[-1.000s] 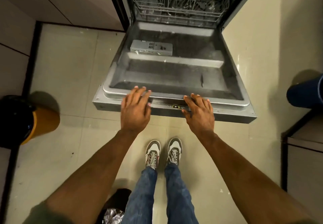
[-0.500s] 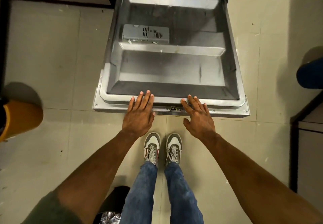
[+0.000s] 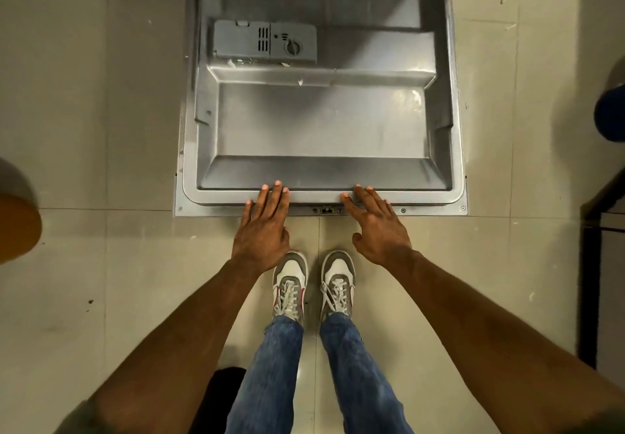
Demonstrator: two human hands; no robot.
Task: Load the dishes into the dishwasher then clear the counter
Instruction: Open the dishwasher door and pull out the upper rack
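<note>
Dishwasher door (image 3: 321, 122): lowered flat; left hand (image 3: 262, 230) and right hand (image 3: 377, 227) fingers straight, slightly spread, tips resting on its near rim; detergent dispenser (image 3: 265, 42) beyond fingers.

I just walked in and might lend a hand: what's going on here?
A person stands facing a dishwasher door that is folded down flat. The left hand and right hand both lie with straight fingers on the door's near edge, holding nothing. A detergent box sits on the door's inner face. No dishes show in this view, so loading has not visibly begun.
</note>
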